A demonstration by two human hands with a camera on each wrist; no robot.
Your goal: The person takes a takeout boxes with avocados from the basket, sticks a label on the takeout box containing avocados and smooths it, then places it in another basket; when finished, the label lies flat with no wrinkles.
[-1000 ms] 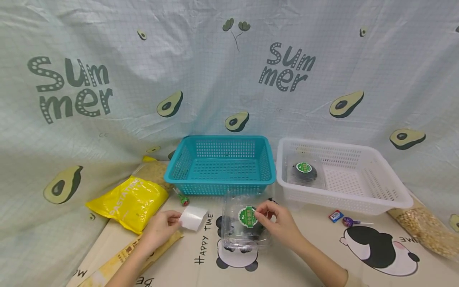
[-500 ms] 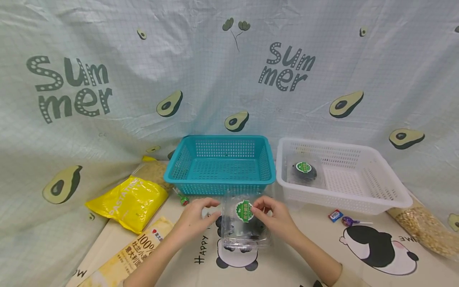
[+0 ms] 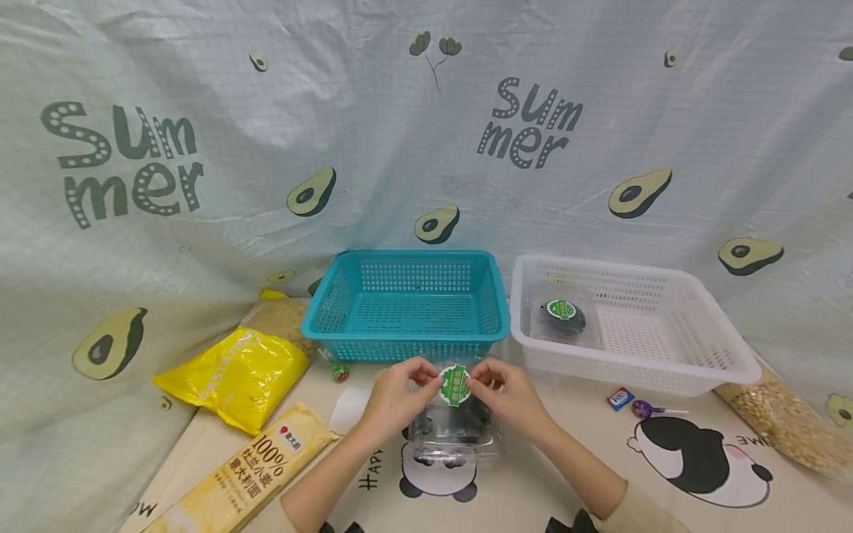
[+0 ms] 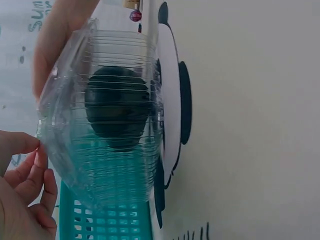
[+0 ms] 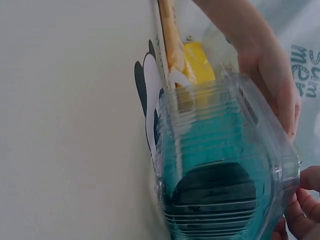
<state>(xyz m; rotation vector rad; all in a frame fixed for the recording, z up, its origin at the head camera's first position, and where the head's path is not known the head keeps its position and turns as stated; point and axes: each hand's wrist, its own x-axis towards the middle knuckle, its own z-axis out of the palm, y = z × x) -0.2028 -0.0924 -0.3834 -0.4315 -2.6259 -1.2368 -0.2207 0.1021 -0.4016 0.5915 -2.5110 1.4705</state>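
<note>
A round green-and-white sticker (image 3: 454,386) is at the top of a clear plastic clamshell box (image 3: 455,448). My left hand (image 3: 402,392) pinches the sticker's left edge between thumb and forefinger, and my right hand (image 3: 508,394) pinches its right edge. Whether the sticker touches the lid, I cannot tell. Inside the box sits a dark round thing (image 4: 118,107), seen through the ribbed side in both wrist views. A white piece of paper (image 3: 349,410) lies on the table, partly behind my left forearm.
Behind the box stands a teal basket (image 3: 406,346). A white basket (image 3: 640,368) at right holds a similar labelled box (image 3: 561,320). At left are a yellow packet (image 3: 233,377) and a pasta bag (image 3: 249,470). Lollipops (image 3: 643,409), a small wrapped sweet (image 3: 620,399) and a grain bag (image 3: 786,429) lie around.
My left hand has let go of the white paper, leaving it on the table, and has moved right to the sticker. My right hand keeps its pinch on the sticker.
</note>
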